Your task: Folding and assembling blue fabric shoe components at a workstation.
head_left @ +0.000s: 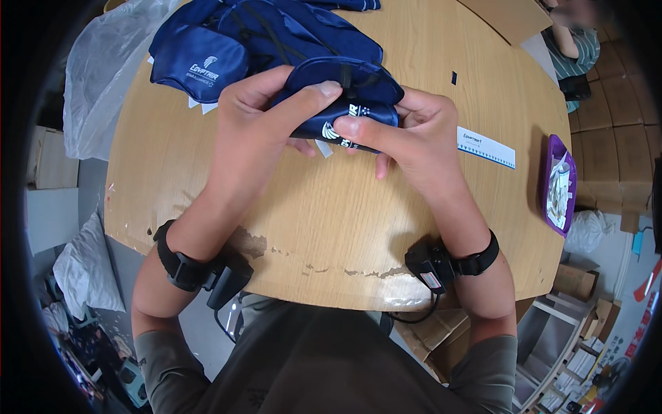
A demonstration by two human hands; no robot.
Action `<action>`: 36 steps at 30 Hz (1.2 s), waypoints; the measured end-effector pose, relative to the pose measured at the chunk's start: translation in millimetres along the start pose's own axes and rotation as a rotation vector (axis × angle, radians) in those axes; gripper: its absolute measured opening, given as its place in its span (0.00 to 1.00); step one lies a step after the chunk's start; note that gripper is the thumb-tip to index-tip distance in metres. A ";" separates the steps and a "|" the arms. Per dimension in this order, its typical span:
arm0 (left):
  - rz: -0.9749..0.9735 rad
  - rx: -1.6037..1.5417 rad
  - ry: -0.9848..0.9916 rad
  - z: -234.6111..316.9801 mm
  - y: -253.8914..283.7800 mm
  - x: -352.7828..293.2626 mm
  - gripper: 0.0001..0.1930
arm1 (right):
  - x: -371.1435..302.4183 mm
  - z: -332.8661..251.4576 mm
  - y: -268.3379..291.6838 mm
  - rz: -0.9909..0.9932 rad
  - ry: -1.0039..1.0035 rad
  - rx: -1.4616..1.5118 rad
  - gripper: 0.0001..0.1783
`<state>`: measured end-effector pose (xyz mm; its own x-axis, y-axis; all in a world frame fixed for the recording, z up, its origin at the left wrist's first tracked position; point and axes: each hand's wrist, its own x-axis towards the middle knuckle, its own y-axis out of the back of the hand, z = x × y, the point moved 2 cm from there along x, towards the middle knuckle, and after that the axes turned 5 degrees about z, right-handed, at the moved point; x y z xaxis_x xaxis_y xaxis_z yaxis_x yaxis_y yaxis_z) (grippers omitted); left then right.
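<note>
A navy blue satin eye mask [378, 77] is held over the table, bent over on itself so that a dark lining and a black strap show above its white-printed outer side. My left hand [265, 107] grips its left part, the thumb lying on the lining near the strap. On the other end my right hand [422, 131] is closed, its thumb pressing the printed side. A small white tag [323, 148] hangs below the mask. Just beyond my left hand lies a heap of similar blue eye masks [217, 61] with black straps and white tags.
The wooden table [331, 228] has a worn near edge. On the right lie a white printed strip [486, 147], a small black piece [454, 77] and a purple basket [552, 155] holding papers. Clear plastic [103, 76] drapes over the left edge. Another person [579, 52] is at the far right.
</note>
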<state>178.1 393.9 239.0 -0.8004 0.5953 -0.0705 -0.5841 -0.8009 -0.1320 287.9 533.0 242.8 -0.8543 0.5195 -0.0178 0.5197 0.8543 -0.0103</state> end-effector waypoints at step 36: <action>-0.210 -0.164 -0.020 4.6 2.4 -10.3 0.07 | -6.3 4.7 -4.3 0.071 0.632 -0.226 0.13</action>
<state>184.4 385.6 244.0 -0.6676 0.7445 -0.0050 -0.7092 -0.6379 -0.3001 291.1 526.0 238.2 -0.6951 0.4266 0.5786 0.6191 0.7644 0.1801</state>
